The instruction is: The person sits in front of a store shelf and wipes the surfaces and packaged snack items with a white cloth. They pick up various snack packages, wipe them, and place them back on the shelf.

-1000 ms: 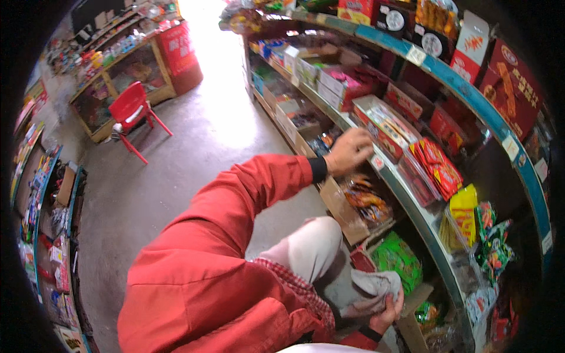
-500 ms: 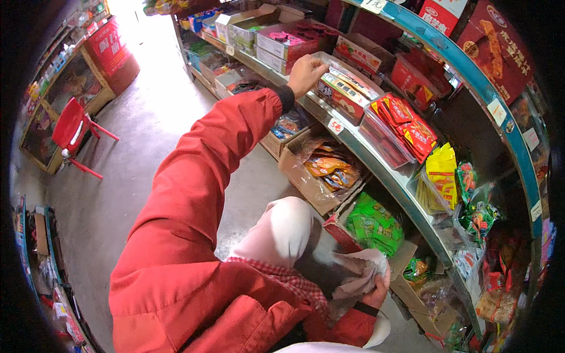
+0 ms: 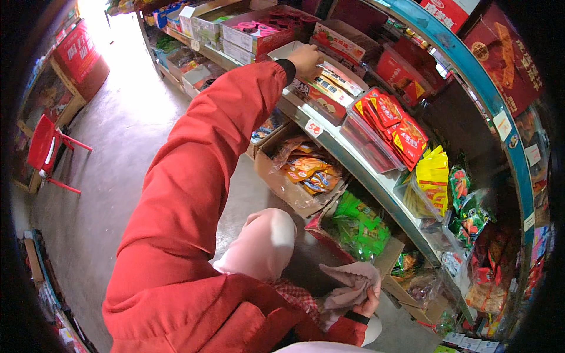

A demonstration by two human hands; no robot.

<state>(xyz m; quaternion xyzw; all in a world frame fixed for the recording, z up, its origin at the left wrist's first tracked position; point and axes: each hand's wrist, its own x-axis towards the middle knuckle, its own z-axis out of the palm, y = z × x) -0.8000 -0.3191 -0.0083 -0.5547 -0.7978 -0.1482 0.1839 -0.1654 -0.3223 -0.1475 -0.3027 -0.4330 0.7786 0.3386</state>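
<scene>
My left hand point(image 3: 305, 60) reaches out over an open cardboard snack box point(image 3: 322, 97) on the shelf. Its fingers are curled at the box's top, and what lies under the fingertips is hidden. Pale packets point(image 3: 341, 79) show in the box beside the hand. Low at the right, my right hand point(image 3: 369, 301) grips a crumpled greyish-pink cloth point(image 3: 351, 279), close to my bent knee point(image 3: 265, 238). Just right of the snack box stands a clear plastic tub point(image 3: 368, 144) with red snack packets point(image 3: 393, 126) heaped on top.
Yellow packets point(image 3: 431, 182) stand farther along the shelf point(image 3: 353, 162). Below it are a carton of orange packets point(image 3: 309, 167) and one of green packets point(image 3: 362, 226). Pink items fill a box point(image 3: 265, 35) beyond my left hand. A red chair point(image 3: 44, 144) stands on the left.
The view has swung a little, so the shelf sits farther left. My left hand has moved farther in over the snack box. My right hand still holds the cloth, whose folds have shifted.
</scene>
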